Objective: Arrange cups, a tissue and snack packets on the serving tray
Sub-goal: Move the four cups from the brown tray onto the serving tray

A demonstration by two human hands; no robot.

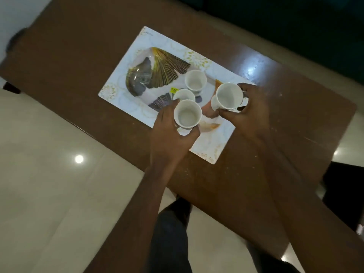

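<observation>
**Holding a white cup in each hand over the serving tray**

Standing at the near edge of a brown table (256,134), dark trouser legs (171,233) visible below over a pale glossy floor (49,194). Reaching forward with both bare forearms. Gripping one empty white cup (187,114) in the left hand (169,133), fingers wrapped around its side and base, mouth up, above the near part of the tray (212,148). Gripping a second empty cup (228,96) in the right hand (254,113), fingers curled round its far side, tilted slightly, above the tray's right end. Just beyond the left-hand cup, a third cup (184,94), partly hidden behind it. Farther still, a fourth cup (195,80), upright on the tray, apart from both hands. Patterned with gold and grey fan-like leaves on white, and lying slantwise across the table. Near the third cup, a small yellow sticker (174,90) on the tray surface. Beyond the table, only darkness.
</observation>
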